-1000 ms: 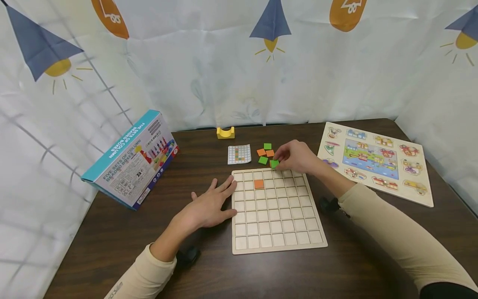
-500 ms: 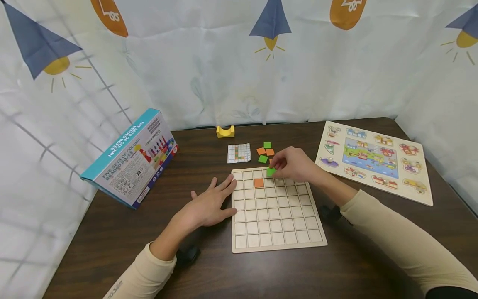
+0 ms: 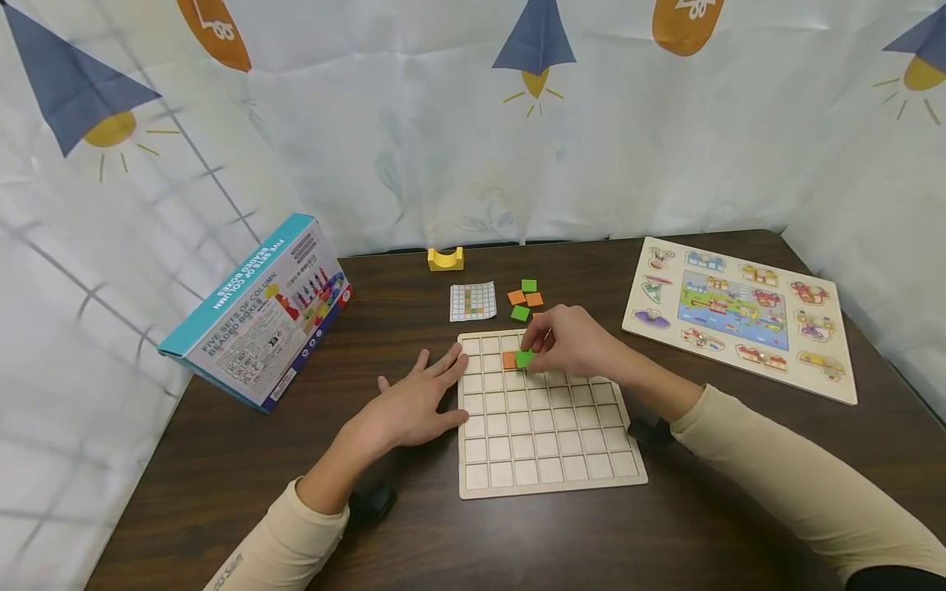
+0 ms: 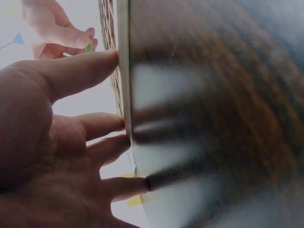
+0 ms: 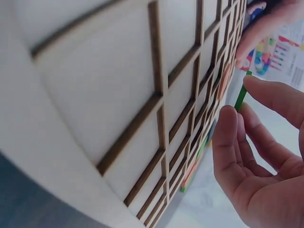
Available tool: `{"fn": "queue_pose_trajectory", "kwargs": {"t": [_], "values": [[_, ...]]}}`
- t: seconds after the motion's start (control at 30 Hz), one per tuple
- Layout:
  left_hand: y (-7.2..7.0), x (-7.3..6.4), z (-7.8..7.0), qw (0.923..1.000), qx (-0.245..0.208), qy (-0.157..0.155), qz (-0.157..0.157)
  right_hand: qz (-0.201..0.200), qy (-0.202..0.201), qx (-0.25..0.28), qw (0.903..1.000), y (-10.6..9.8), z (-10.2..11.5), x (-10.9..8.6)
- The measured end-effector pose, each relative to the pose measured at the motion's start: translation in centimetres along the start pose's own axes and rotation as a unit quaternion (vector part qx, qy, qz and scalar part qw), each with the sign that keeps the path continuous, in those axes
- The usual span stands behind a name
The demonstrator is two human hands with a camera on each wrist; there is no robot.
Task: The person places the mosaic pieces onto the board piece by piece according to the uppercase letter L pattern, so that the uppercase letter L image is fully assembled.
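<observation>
My right hand pinches a green square tile between thumb and fingers, close over the wooden grid board. Just left of that tile, an orange tile sits in a cell of the second row. The right wrist view shows the green tile tilted on edge between the fingertips. My left hand lies spread at the board's left edge, thumb and fingertips touching it. In the left wrist view its fingers are straight along the board's side.
Beyond the board lie loose green tiles and orange tiles. A small printed grid card is left of them, with a yellow curved block behind. A cardboard box stands at left; a picture puzzle board lies at right.
My right hand has carried the green tile from the pile toward me, over the board, to beside the orange tile. My left hand has stayed at the edge.
</observation>
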State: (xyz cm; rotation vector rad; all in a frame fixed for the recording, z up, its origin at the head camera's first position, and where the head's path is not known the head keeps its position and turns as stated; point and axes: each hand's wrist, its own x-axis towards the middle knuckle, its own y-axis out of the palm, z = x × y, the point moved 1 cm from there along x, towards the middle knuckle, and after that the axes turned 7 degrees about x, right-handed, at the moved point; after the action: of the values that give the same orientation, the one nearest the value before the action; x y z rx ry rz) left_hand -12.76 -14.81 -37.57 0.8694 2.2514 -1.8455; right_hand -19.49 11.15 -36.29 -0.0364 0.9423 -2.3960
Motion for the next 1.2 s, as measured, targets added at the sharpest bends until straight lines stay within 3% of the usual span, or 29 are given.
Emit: {"fn": "queue_pose_trajectory", "kwargs": {"t": [0.4, 0.7, 1.0, 1.2], "values": [[0.9, 0.9, 0.8, 0.9996, -0.028, -0.009, -0.002, 0.019, -0.010, -0.011, 0.9997, 1.4, 0.7, -0.2], [0.0, -0.1, 0.1, 0.9998, -0.012, 0.011, -0.006, 0.029, -0.008, -0.024, 0.9993, 2.0, 0.9, 0.0], [0.4, 0.4, 0.4, 0.9999, -0.012, -0.001, 0.002, 0.027, -0.012, -0.039, 0.9988, 2.3, 1.1, 0.0], [0.5, 0.3, 0.5, 0.9998, -0.011, 0.012, -0.010, 0.026, -0.013, -0.038, 0.9989, 2.4, 1.3, -0.1]]}}
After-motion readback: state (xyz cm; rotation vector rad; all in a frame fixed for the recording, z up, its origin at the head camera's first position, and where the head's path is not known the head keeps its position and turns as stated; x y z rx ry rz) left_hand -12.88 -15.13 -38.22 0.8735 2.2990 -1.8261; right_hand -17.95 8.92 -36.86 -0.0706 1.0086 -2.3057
